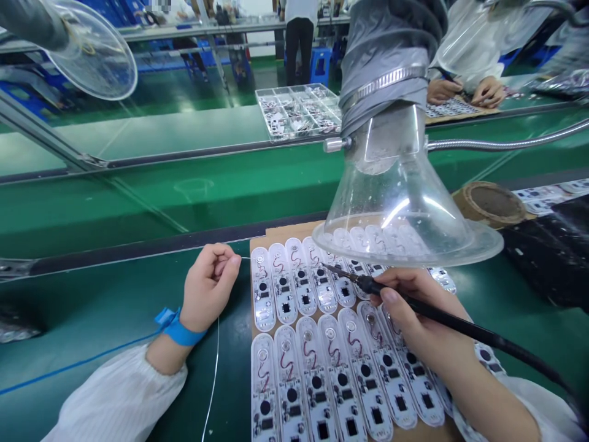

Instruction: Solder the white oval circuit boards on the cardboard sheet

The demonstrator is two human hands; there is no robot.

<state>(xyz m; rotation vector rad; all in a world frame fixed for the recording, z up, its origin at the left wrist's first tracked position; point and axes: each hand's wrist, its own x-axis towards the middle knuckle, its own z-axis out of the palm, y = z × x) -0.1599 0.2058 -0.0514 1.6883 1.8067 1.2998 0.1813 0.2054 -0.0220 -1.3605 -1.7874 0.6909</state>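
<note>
Head view. The right hand (414, 313), at lower centre-right of the frame, grips a black soldering iron (414, 304) in a pen hold, thumb and forefinger pressed against the barrel near its front end. The iron's tip points up-left and sits at the top of one of the white circuit modules (304, 288) in the upper row. Its black cable runs off to the lower right edge.

The left hand (209, 285), at centre-left, is curled with fingers pressed together, thumb and forefinger pinching a thin solder wire (212, 374). The wire's short end reaches right towards the nearest module; its long run trails down to the bottom edge. A blue wrist strap (177, 328) circles the left wrist, with a blue cord leading off to the left. Both forearms wear white sleeves.

The modules lie in two rows, side by side and touching, on a brown cardboard sheet (276, 232) at lower centre, resting on the green bench (92, 307). Each carries a red wire loop and black components.

A clear funnel-shaped fume hood (400, 196) on a grey duct hangs above the upper row, right of centre. A tape roll (490, 202) sits at right. A clear compartment tray (297, 110) of small parts lies at upper centre. Another person's hands (464, 91) rest on a board at upper right.
</note>
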